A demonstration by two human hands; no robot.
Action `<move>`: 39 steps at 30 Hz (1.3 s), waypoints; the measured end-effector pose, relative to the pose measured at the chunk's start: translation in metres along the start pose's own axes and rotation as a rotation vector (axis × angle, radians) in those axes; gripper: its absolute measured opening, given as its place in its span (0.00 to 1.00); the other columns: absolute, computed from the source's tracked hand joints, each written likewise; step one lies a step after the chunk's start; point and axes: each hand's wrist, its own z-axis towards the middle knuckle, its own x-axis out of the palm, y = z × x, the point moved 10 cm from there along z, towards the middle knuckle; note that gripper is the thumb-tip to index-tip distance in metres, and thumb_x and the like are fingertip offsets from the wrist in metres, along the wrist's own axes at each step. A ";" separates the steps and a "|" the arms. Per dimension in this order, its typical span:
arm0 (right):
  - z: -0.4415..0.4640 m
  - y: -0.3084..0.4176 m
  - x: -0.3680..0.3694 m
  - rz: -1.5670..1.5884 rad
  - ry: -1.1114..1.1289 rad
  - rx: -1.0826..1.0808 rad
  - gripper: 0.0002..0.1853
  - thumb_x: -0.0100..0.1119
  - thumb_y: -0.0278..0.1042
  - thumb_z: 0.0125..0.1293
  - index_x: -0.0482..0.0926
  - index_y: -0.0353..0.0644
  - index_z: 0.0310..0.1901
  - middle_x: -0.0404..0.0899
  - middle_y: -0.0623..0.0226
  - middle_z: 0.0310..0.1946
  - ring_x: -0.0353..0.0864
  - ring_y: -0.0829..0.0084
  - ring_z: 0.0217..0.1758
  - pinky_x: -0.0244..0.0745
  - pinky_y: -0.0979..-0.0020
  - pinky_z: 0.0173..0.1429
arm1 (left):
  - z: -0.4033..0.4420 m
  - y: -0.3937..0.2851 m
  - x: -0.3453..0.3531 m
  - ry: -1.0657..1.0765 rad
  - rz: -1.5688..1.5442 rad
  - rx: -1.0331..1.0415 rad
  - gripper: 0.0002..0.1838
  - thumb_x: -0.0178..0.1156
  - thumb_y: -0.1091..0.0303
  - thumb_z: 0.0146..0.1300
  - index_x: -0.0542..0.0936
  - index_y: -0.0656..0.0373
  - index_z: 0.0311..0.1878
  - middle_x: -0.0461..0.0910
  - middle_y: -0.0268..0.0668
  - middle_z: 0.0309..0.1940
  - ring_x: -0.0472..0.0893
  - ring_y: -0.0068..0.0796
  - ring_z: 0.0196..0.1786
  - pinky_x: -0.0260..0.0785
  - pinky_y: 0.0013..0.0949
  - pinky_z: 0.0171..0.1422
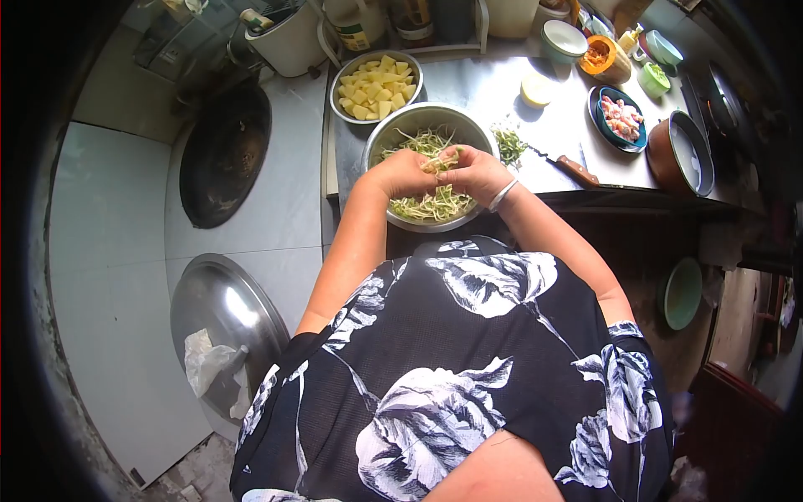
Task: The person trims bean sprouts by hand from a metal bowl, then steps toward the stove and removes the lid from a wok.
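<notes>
A large metal bowl (435,227) of bean sprouts (431,207) stands at the near edge of the counter in front of me. Above its middle, my left hand (406,174) and my right hand (475,176) meet, fingertips pinched together on a few sprouts. A white band circles my right wrist. Just right of the bowl lies a small heap of green scraps (508,145). Further right rests a knife (577,172) with a brown handle. Behind the bowl on the left, cut yellow potato chunks (378,87) fill a smaller metal bowl (336,102).
To the left are a dark wok (224,159) and a large metal lid (230,305) with plastic bags on it. At the right stand raw meat (621,119) in a blue dish, a cut pumpkin (598,55) and a brown pot (669,151). A green basin (682,293) sits lower down.
</notes>
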 end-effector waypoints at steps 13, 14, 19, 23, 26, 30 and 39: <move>0.001 0.001 -0.012 0.195 -0.135 -0.036 0.15 0.63 0.22 0.55 0.71 0.42 0.43 0.75 0.70 0.34 0.73 0.82 0.29 0.68 0.82 0.31 | 0.010 0.004 -0.018 -0.121 -0.316 0.142 0.06 0.57 0.69 0.60 0.78 0.60 0.36 0.75 0.29 0.22 0.73 0.17 0.20 0.65 0.22 0.24; -0.001 0.002 -0.011 0.193 -0.137 -0.030 0.15 0.63 0.22 0.55 0.71 0.42 0.43 0.75 0.70 0.35 0.73 0.82 0.31 0.69 0.82 0.32 | 0.010 0.004 -0.017 -0.120 -0.316 0.142 0.06 0.57 0.69 0.60 0.78 0.60 0.36 0.75 0.29 0.22 0.73 0.17 0.20 0.65 0.22 0.24; 0.000 0.000 -0.012 0.199 -0.143 -0.018 0.11 0.61 0.23 0.57 0.74 0.46 0.42 0.75 0.76 0.33 0.72 0.85 0.31 0.67 0.84 0.34 | 0.009 -0.002 -0.019 -0.157 -0.304 0.176 0.06 0.56 0.67 0.63 0.77 0.59 0.36 0.74 0.28 0.21 0.72 0.17 0.19 0.64 0.22 0.23; 0.002 0.001 -0.010 0.235 -0.137 -0.035 0.13 0.62 0.24 0.56 0.72 0.45 0.42 0.74 0.74 0.34 0.72 0.83 0.32 0.67 0.82 0.33 | 0.013 0.001 -0.020 -0.176 -0.249 0.168 0.06 0.56 0.66 0.64 0.76 0.58 0.36 0.75 0.28 0.22 0.72 0.17 0.19 0.64 0.22 0.23; 0.005 -0.001 -0.014 0.246 -0.148 -0.052 0.11 0.61 0.23 0.56 0.73 0.45 0.39 0.73 0.75 0.31 0.71 0.83 0.29 0.66 0.81 0.31 | 0.013 0.006 -0.025 -0.206 -0.277 0.129 0.07 0.55 0.65 0.64 0.76 0.59 0.36 0.76 0.28 0.23 0.72 0.17 0.19 0.65 0.22 0.23; 0.007 0.012 -0.020 0.206 -0.175 -0.184 0.09 0.63 0.24 0.55 0.74 0.45 0.36 0.73 0.75 0.27 0.70 0.83 0.26 0.66 0.80 0.30 | 0.005 0.025 -0.059 -0.367 -0.392 0.102 0.10 0.52 0.63 0.65 0.76 0.59 0.36 0.78 0.33 0.23 0.76 0.22 0.19 0.66 0.26 0.23; -0.021 0.062 0.001 -0.637 -0.576 -0.714 0.06 0.64 0.25 0.51 0.77 0.41 0.29 0.75 0.67 0.29 0.75 0.73 0.34 0.71 0.74 0.40 | 0.020 0.011 -0.027 -0.134 -0.483 0.140 0.12 0.52 0.62 0.65 0.78 0.62 0.38 0.82 0.39 0.27 0.81 0.28 0.23 0.68 0.25 0.23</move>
